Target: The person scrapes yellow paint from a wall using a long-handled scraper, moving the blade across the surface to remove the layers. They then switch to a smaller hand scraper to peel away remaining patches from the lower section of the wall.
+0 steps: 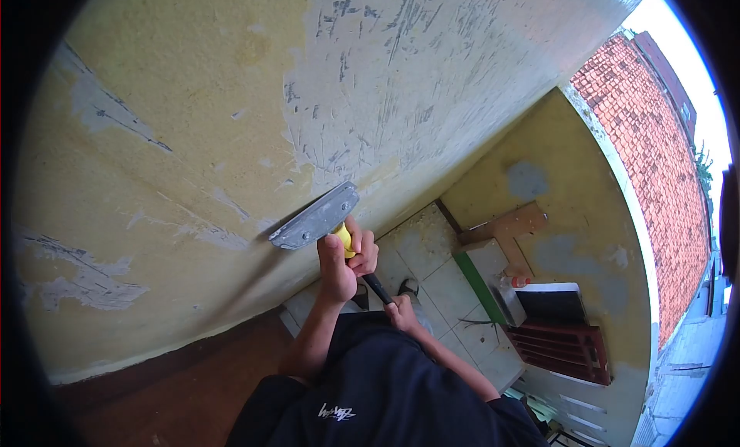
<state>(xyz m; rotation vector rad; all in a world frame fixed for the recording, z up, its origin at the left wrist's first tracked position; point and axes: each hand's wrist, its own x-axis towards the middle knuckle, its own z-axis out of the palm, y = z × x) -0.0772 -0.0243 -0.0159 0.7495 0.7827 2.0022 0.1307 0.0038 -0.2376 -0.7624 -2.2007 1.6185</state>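
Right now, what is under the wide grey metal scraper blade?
The wide grey metal scraper blade lies against the yellow painted wall, by scraped grey patches. The wall directly beneath it is covered.

A yellow-painted wall (193, 100) fills most of the view, its paint scraped to grey plaster (401, 69) in patches. Pale floor tiles (439, 281) lie below, beside a low yellow parapet (570, 208). Beyond it sits a red tiled roof (655, 162) (daylight, bright sky).
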